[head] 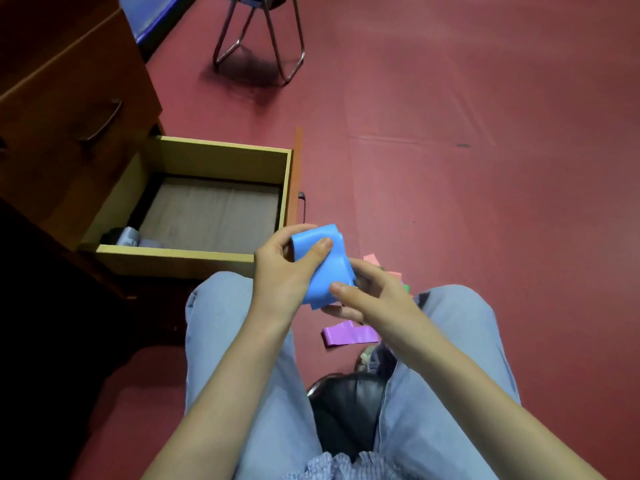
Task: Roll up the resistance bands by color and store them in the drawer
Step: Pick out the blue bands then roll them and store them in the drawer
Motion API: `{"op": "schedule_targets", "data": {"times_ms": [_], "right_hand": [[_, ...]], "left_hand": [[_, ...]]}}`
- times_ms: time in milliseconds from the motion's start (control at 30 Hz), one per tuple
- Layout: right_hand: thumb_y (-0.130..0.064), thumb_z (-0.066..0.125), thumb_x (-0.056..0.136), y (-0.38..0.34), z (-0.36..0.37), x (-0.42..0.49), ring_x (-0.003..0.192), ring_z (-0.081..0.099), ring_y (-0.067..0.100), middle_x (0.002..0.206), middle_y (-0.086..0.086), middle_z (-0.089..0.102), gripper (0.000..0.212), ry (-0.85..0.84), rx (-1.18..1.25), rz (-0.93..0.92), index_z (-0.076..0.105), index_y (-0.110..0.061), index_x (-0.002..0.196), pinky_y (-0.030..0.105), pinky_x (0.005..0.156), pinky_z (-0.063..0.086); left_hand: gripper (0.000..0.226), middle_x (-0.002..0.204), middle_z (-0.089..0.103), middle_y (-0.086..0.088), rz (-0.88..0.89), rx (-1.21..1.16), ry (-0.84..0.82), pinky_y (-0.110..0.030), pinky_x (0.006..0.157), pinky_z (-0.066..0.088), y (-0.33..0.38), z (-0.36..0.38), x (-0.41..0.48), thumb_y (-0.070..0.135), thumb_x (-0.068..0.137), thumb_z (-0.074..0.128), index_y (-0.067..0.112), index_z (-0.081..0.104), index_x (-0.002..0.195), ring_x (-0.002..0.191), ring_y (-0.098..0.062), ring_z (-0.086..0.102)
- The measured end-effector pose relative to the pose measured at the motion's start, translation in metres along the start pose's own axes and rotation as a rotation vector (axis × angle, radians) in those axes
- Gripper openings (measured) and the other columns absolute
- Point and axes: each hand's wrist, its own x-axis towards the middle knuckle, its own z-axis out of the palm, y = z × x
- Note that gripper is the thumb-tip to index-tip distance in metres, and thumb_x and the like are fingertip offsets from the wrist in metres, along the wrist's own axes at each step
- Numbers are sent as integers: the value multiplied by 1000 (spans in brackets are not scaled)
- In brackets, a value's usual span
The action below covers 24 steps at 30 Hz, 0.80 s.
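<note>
pulled-out tan wooden drawer (173, 255) on the left, couple of grey rolled things (128, 236) in its near-left corner | left hand (280, 268) and right hand (374, 296) both pinching the soft blue rubber resistance band (325, 275), bunched in folds above the knees | flat purple band (349, 334) on the floor

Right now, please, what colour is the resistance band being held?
The resistance band is blue; head view.
</note>
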Motion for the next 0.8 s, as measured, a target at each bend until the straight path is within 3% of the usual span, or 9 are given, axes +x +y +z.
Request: {"op": "schedule_targets", "data": {"times_ms": [133, 333, 467, 533, 633, 700, 800], "right_hand": [[5, 58, 81, 2, 25, 46, 77, 67, 10, 106, 8, 62, 37, 48, -61, -30, 51, -18, 110, 30, 71, 59], [4, 54, 85, 16, 59, 133, 56, 62, 2, 82, 2, 62, 19, 52, -38, 64, 59, -14, 91, 12, 51, 49], [0, 53, 85, 39, 88, 210, 70, 59, 12, 89, 0, 59, 22, 39, -137, 114, 57, -3, 107, 15, 63, 53], [0, 52, 86, 50, 105, 245, 71, 59, 11, 87, -3, 57, 27, 17, -160, 138, 55, -1, 112, 14, 61, 52], [3, 50, 86, 67, 137, 299, 78, 57, 19, 93, 7, 54, 30, -15, -186, 185, 52, 5, 116, 11, 54, 50], [4, 52, 85, 76, 155, 327, 81, 55, 22, 96, 10, 50, 33, -18, -197, 215, 49, 7, 118, 11, 51, 49], [4, 56, 83, 93, 179, 366, 72, 53, 19, 78, -2, 44, 37, -32, -215, 246, 46, 7, 118, 16, 51, 48]], "left_hand": [[12, 82, 60, 6, -33, 13, 81, -12, 61, 47, -14, -25, 37, 12, 82, 62, 16, 57, 92, 74, -7, 56], [9, 86, 60, 4, -132, 46, 127, -19, 74, 48, -43, -77, 104, 16, 86, 58, 18, 54, 94, 80, -9, 57], [17, 105, 57, -5, -214, 127, 87, -38, 91, 45, -70, -118, 158, 11, 87, 54, 17, 51, 103, 99, -20, 55], [21, 104, 54, -3, -225, 198, 91, -40, 91, 44, -82, -139, 183, 7, 86, 55, 17, 49, 103, 97, -19, 52], [30, 107, 54, -8, -285, 289, 132, -46, 97, 45, -106, -174, 223, 1, 83, 56, 15, 49, 109, 98, -21, 52], [34, 112, 56, -13, -310, 348, 181, -39, 96, 44, -119, -195, 242, -1, 82, 56, 11, 51, 113, 98, -21, 52], [36, 117, 59, -17, -309, 569, 231, -32, 92, 41, -131, -221, 266, 1, 81, 57, 3, 53, 116, 105, -27, 55]]}}
